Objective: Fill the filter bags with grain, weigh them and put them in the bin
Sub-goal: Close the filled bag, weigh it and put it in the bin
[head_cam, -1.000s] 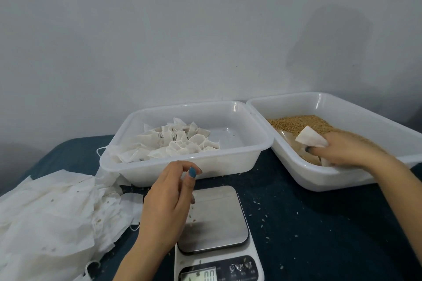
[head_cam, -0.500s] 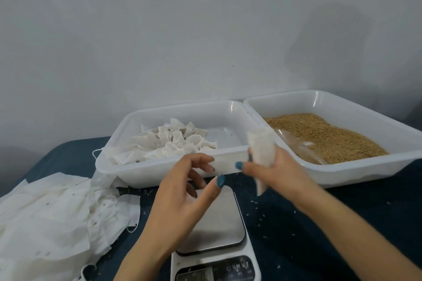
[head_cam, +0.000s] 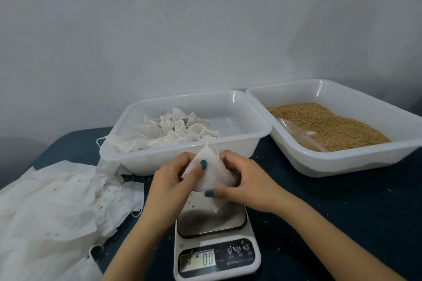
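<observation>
Since right hand (head_cam: 249, 178) quit the white plastic grain tray (head_cam: 324, 167), it & left hand (head_cam: 169, 180) pinch the white fabric filter bag (head_cam: 214, 171) above the steel-topped scale (head_cam: 212, 223) (0.0): weighing next, prob.

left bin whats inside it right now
A heap of white filter bags lies in the bin's left half; the right half shows bare floor. Anything beneath the heap is covered.

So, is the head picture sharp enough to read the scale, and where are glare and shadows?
Head view: the scale display is readable, 0.0; head view: small glare streaks sit on the far walls of the bag bin and the grain bin; head view: a soft shadow falls on the wall at upper right, and the scale platform is dim under the filter bag.
</observation>
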`<state>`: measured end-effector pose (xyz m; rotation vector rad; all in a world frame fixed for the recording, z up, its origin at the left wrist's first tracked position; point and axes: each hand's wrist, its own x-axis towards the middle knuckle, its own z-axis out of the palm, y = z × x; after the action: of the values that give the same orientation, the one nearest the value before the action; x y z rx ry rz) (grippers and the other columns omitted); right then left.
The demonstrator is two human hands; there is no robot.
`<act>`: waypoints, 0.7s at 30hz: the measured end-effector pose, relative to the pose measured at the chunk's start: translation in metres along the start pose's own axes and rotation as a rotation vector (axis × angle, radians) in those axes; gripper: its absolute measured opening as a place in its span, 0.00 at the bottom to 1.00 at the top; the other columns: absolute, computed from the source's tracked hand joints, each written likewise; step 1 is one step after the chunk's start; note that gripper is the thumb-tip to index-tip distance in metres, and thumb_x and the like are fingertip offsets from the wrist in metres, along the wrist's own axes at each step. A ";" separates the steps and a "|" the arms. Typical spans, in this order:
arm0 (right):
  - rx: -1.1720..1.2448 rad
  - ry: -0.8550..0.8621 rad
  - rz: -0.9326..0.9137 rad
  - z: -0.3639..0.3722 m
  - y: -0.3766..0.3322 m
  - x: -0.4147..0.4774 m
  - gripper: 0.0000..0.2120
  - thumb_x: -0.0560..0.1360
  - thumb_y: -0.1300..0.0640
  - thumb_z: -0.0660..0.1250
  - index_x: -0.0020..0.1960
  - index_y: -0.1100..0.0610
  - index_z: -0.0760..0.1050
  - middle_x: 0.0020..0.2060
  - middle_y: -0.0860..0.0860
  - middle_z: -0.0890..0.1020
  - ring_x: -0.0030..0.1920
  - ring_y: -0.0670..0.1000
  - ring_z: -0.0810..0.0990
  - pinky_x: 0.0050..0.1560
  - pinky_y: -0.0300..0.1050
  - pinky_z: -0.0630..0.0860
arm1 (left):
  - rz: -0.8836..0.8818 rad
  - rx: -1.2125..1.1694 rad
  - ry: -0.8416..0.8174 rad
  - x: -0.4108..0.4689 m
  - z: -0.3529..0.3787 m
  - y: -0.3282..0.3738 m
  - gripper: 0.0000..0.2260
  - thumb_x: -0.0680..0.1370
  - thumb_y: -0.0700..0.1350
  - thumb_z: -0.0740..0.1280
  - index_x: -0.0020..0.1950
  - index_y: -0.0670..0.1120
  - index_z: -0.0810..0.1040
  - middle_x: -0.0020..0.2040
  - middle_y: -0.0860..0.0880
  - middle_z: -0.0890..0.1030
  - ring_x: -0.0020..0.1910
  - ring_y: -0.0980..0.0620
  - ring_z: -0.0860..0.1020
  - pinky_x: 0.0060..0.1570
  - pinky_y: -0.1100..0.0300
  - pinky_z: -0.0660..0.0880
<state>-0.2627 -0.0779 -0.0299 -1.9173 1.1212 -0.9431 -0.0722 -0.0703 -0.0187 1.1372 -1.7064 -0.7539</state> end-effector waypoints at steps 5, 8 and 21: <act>0.094 0.096 -0.083 0.001 0.012 -0.004 0.09 0.80 0.48 0.64 0.42 0.44 0.78 0.36 0.39 0.80 0.38 0.39 0.75 0.41 0.34 0.71 | -0.101 -0.128 -0.057 -0.002 -0.005 -0.019 0.07 0.76 0.52 0.67 0.46 0.52 0.83 0.38 0.49 0.83 0.36 0.54 0.80 0.34 0.63 0.77; -0.059 0.146 -0.060 0.006 0.021 -0.001 0.10 0.80 0.49 0.64 0.40 0.42 0.77 0.37 0.36 0.80 0.40 0.42 0.75 0.45 0.41 0.73 | -0.066 0.112 -0.069 -0.004 -0.008 -0.029 0.07 0.77 0.56 0.66 0.43 0.55 0.80 0.38 0.52 0.82 0.35 0.56 0.79 0.34 0.59 0.76; -0.235 0.339 -0.096 0.006 0.032 -0.004 0.08 0.80 0.53 0.64 0.45 0.50 0.80 0.37 0.41 0.81 0.44 0.46 0.76 0.47 0.49 0.74 | -0.011 0.309 0.083 -0.005 -0.009 -0.030 0.01 0.79 0.55 0.63 0.47 0.62 0.73 0.42 0.65 0.80 0.45 0.72 0.76 0.39 0.79 0.67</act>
<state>-0.2715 -0.0843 -0.0605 -2.0632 1.3955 -1.2731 -0.0521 -0.0773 -0.0426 1.3682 -1.7877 -0.4516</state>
